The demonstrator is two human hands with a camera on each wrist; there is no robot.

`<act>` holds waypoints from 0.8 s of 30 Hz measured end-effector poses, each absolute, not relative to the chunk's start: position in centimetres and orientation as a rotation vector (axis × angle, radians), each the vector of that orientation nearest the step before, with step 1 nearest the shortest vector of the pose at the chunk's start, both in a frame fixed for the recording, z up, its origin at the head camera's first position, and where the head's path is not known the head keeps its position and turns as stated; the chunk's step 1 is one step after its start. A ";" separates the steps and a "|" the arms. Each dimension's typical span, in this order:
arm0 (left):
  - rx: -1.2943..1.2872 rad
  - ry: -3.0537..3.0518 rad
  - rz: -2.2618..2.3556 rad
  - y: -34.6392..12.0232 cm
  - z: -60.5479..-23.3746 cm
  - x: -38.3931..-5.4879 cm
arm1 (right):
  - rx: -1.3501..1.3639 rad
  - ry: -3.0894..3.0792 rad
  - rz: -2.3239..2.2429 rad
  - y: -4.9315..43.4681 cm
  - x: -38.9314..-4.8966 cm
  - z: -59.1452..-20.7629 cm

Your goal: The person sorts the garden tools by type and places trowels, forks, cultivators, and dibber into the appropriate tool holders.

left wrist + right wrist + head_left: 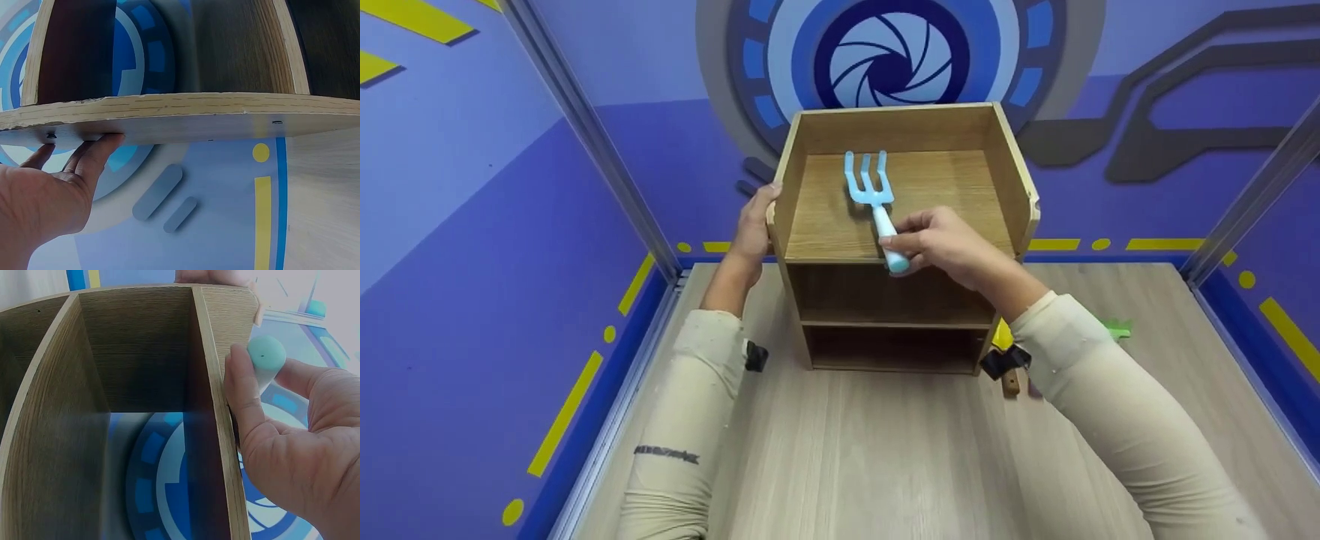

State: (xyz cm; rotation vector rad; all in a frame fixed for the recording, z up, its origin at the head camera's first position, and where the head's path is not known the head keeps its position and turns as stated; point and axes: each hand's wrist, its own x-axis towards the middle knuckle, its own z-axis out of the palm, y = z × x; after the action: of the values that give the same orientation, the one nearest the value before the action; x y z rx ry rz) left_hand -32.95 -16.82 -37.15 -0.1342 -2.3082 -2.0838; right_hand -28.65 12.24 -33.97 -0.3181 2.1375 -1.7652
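Observation:
A light-blue toy hand fork (872, 196) with three prongs and a pale handle lies over the top shelf of a small wooden shelf unit (897, 326), prongs toward the back. My right hand (941, 244) pinches its handle between thumb and fingers, near the front edge of that shelf. In the right wrist view the rounded mint handle end (266, 354) shows between the fingers. My left hand (754, 229) rests against the outside of the unit's left side panel (185, 112), its fingers fairly straight on the wood in the left wrist view.
Right of the unit, partly behind my right sleeve, lie a yellow item (1003, 335), a brown handle end (1011, 384) and a green toothed item (1119, 328) on the wood-look floor (855, 450). Blue printed panels (660, 150) enclose the back and sides.

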 end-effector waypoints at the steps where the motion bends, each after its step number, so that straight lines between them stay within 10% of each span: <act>1: -0.133 -2.310 -2.084 -16.8 -37.1 -33.0 | -0.303 2.133 -1.766 12.1 -28.8 -33.9; 24: -0.114 -2.286 -2.114 -16.9 -37.1 -32.9 | -0.107 2.060 -1.860 9.5 -30.9 -33.4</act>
State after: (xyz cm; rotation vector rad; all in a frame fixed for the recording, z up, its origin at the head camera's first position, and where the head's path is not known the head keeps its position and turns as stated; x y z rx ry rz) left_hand -32.93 -16.90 -37.05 -0.1139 -2.2865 -2.1137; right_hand -30.91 9.52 -33.41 -0.1075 2.0598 -1.8605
